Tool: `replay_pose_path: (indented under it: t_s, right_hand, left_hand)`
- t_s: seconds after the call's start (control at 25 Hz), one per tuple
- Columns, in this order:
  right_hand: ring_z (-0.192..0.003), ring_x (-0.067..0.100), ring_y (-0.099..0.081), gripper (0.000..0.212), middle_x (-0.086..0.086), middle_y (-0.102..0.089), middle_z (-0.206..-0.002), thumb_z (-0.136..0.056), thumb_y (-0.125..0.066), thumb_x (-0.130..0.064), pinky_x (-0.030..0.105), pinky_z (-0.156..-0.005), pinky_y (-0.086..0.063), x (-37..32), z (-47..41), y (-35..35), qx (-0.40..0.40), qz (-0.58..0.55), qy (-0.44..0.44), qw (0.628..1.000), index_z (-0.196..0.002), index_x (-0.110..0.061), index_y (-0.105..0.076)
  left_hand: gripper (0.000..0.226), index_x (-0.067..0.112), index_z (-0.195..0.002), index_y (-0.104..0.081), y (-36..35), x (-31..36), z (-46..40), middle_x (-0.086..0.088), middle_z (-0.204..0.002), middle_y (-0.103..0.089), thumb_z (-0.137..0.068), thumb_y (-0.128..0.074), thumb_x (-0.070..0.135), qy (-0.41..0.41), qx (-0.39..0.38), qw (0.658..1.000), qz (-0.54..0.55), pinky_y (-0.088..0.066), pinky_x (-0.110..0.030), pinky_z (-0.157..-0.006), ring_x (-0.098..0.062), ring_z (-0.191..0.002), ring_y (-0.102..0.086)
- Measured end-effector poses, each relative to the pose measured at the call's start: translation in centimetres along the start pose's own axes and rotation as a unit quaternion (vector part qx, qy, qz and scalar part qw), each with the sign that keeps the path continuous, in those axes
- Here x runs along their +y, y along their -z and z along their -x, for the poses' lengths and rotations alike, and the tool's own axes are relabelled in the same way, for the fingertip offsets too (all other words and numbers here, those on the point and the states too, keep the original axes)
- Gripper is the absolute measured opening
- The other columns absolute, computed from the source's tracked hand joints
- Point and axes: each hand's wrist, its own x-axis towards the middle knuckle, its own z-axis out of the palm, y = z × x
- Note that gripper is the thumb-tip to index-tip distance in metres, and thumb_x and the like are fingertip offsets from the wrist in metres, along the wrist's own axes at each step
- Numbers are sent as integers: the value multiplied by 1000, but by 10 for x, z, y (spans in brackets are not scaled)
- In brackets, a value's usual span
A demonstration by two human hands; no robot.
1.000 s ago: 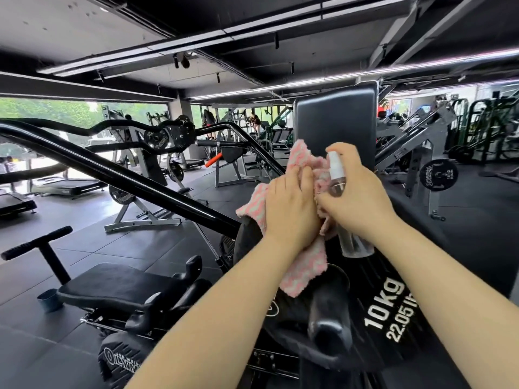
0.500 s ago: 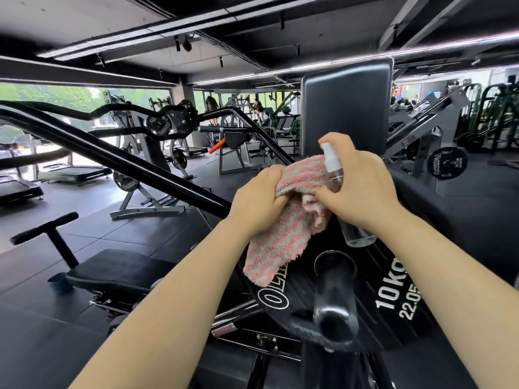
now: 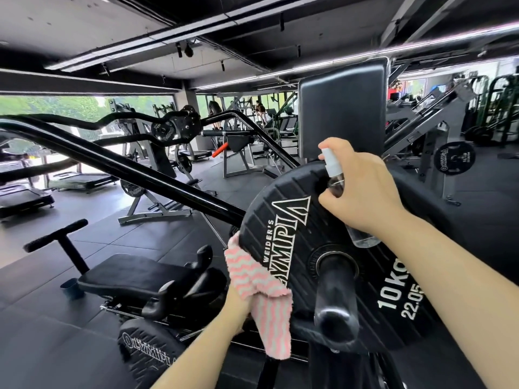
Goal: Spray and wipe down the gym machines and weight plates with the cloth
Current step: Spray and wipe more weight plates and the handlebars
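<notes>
A black 10 kg Olympia weight plate (image 3: pixel 292 220) hangs on a thick black peg (image 3: pixel 337 304) of the machine in front of me. My left hand (image 3: pixel 238 301) grips a pink and white striped cloth (image 3: pixel 264 299) against the plate's lower left rim; most of the hand is hidden behind the cloth. My right hand (image 3: pixel 362 186) holds a small clear spray bottle (image 3: pixel 335 178) with a white nozzle at the plate's upper edge. A black back pad (image 3: pixel 342 113) stands upright behind the plate.
A black slanted bar (image 3: pixel 140 169) runs from the left to the plate. Below left is a padded seat (image 3: pixel 132 276) with a T-handle (image 3: pixel 56 237), and another Olympia plate (image 3: pixel 146 352) low down. More machines and a loaded plate (image 3: pixel 453 158) stand at right.
My left hand has swept the cloth from the plate's top down to its lower left rim, uncovering the plate's lettering. The right hand with the bottle stayed at the upper edge.
</notes>
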Motion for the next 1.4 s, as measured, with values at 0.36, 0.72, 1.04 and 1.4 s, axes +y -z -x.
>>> replay_pose_path:
  t_s: [0.36,0.72,1.04,1.4]
  right_hand:
    - [-109,20,-49,62,4,-60,-113,-64,-62,-6,33,-108,-22,11,17,-3,41,-9,9,999,-124,-14,-49]
    - [-126,24,-35,66,13,-44,-139,-67,-48,-24,19,-107,-18,8,9,-12,107,-104,-12,989,-131,-5,-45]
    - [-128,22,-38,63,4,-48,-132,-63,-52,-22,35,-115,-6,9,17,-9,60,-77,-18,995,-125,-14,-46]
    - [-130,22,-40,67,-2,-55,-129,-60,-53,-30,29,-113,-1,13,17,-13,43,-6,-10,999,-126,-16,-49]
  left_hand:
    - [32,7,-91,-49,-39,95,-22,-11,-89,-56,-87,-36,36,-297,159,905,-259,-40,-30,-67,-32,-86,-56]
    - [64,16,-139,-34,-91,131,-22,-6,-148,-27,-79,-43,36,-619,121,573,-524,-19,-56,-109,-26,-137,-20]
    - [64,27,-146,-19,-24,14,-24,-9,-157,14,-86,-32,45,-631,60,437,-638,5,-43,-115,-25,-144,16]
    - [55,10,-146,-22,-74,64,-13,-16,-151,-28,-98,-20,39,-507,214,671,-497,-3,-39,-115,-28,-141,-14]
